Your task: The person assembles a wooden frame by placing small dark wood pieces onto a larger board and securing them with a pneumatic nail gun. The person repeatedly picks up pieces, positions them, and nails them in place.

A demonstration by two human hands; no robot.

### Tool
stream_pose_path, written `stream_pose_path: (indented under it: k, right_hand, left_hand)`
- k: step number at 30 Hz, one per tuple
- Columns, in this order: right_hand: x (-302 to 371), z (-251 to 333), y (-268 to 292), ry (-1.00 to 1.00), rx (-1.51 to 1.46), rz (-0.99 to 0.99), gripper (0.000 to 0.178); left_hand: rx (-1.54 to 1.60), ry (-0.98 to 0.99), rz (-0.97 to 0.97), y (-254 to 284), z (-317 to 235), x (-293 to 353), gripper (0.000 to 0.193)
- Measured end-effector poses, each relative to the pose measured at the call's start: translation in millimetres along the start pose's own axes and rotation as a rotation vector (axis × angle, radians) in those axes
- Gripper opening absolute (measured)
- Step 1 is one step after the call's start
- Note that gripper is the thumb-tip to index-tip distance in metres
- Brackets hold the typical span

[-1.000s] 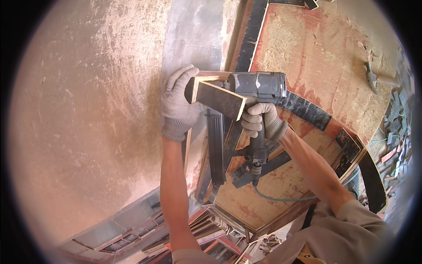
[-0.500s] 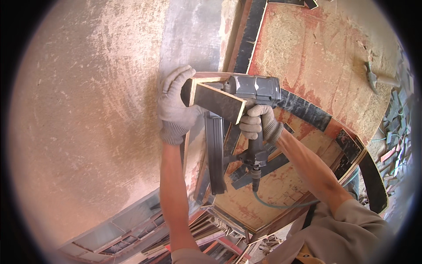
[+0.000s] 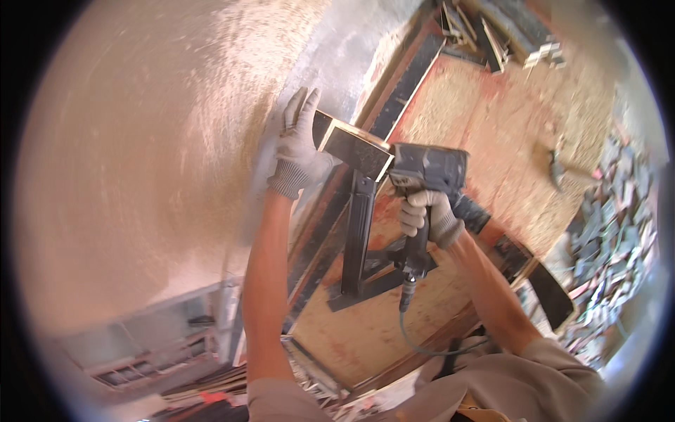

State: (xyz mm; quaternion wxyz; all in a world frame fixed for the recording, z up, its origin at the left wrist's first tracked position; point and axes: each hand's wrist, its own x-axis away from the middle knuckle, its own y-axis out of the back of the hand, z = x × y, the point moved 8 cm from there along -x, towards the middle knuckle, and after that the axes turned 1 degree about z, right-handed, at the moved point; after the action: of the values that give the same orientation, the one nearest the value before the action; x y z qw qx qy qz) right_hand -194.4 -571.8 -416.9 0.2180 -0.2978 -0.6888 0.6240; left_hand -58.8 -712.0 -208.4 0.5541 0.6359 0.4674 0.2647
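Observation:
My right hand (image 3: 431,216), in a light knit glove, is closed around the grip of a black pneumatic nail gun (image 3: 429,165). Its long magazine slants down to the left, and an air hose (image 3: 415,341) runs from the handle's base. The gun's head is beside the right end of a dark-faced plywood piece (image 3: 355,151) with pale cut edges. My gloved left hand (image 3: 301,148) holds that piece at its left end, fingers stretched upward and thumb side low against it. Whether the nose touches the wood is hidden.
A large worn board (image 3: 162,176) stretches across the left. Below the gun lies a dark-edged wooden form (image 3: 380,337). A hammer (image 3: 557,169) rests on the stained panel (image 3: 506,126) at right. Offcuts (image 3: 485,42) lie at the far end, and scrap (image 3: 612,218) is heaped at far right.
The nail gun has shifted right relative to the plywood piece, from behind it to its right end. My left fingers have straightened from their curl over the corner. The whole view has turned.

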Motion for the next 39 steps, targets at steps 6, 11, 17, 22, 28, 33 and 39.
stream_pose_path:
  k: [6, 11, 17, 22, 28, 33, 39]
  right_hand:
    - [146, 29, -121, 0.378, 0.629, -0.488, 0.047]
    - [196, 44, -274, 0.404, 1.107, -0.572, 0.019]
    - [160, 98, -419, 0.055, 1.429, -0.529, 0.033]
    - [57, 128, -424, -0.175, 1.682, -0.412, 0.015]
    - [-51, 120, -335, -0.46, 1.834, -0.271, 0.022]
    - [-96, 126, -287, -0.602, 1.857, -0.331, 0.014]
    - [-108, 140, -276, -0.624, 1.781, -0.452, 0.024]
  left_hand:
    - [0.404, 0.391, -0.649, 10, -24, 90, 0.056]
    - [1.64, 0.91, -0.612, -93, -20, 114, 0.091]
    - [2.343, 0.837, -0.553, -105, -26, 58, 0.122]
    - [2.295, 0.837, -0.576, -104, -24, 42, 0.099]
    - [2.159, 1.0, -0.587, -117, -18, 36, 0.094]
    - [2.103, 1.166, -0.775, -126, -13, 34, 0.097]
    - [2.057, 1.185, -0.808, -124, -14, 30, 0.099]
